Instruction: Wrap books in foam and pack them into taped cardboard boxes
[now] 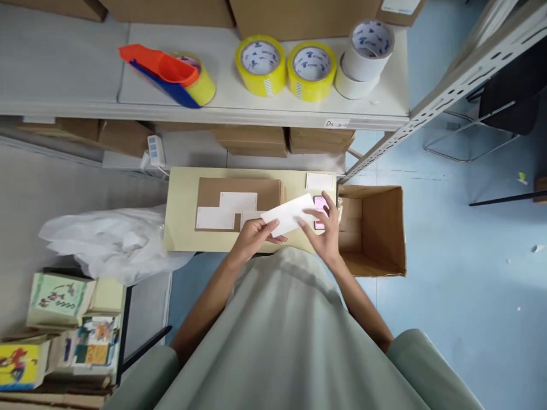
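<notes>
A white rectangular paper slip [287, 216] is tilted above the table, pinched at its lower left by my left hand [255, 236]. My right hand [323, 232] is at the slip's right end, its fingers apart and a thumb and fingertip over the paper's face. Beneath lies a flat brown cardboard box [239, 185] with several white labels [216, 217] on its top. Partly covered by my right hand is a phone [318, 203] with a pink screen. Another white slip [319, 181] lies at the table's far right corner.
The pale yellow table [182, 210] faces a shelf [162, 85] with yellow tape rolls [260, 65], white rolls [368, 48] and an orange-and-blue tape dispenser [164, 71]. An open carton [382, 228] stands right, against the table. White plastic [115, 239] bulges at the left, above boxed books [96, 341].
</notes>
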Tool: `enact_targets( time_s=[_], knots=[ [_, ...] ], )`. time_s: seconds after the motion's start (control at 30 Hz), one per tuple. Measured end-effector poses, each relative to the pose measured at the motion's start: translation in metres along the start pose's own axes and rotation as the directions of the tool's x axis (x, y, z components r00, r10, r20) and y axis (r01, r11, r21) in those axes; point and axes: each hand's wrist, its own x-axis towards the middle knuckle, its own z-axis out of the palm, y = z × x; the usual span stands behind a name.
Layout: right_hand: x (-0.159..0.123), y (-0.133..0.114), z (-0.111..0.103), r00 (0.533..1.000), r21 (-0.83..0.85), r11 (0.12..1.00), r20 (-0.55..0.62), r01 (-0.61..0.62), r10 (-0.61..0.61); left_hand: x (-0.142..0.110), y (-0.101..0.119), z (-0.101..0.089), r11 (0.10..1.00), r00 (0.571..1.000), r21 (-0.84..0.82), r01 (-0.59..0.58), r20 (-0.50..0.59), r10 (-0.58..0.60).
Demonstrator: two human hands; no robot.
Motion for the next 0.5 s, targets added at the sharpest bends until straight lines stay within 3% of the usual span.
enact_targets(
  time_s=[0.1,0.17,0.3,0.5],
  knots=[
    [0.016,-0.009,-0.007,0.968,0.243,0.946,0.184,-0.213,0.171,-0.008,0.011,-0.023,0.996,0.999,0.086,-0.023,-0.022,0.025],
    [0.021,-0.019,-0.007,0.935,0.292,0.901,0.247,-0.322,0.254,-0.015,0.019,-0.037,0.989,0.998,0.134,-0.062,-0.022,0.066],
    [0.023,-0.051,0.002,0.927,0.306,0.876,0.172,-0.373,0.335,-0.033,0.031,-0.069,0.979,0.989,0.145,-0.145,0.062,0.138],
    [0.021,-0.106,0.029,0.937,0.246,0.904,0.067,-0.349,0.344,-0.06,0.039,-0.124,0.978,0.963,0.058,-0.201,0.196,0.186]
  ],
)
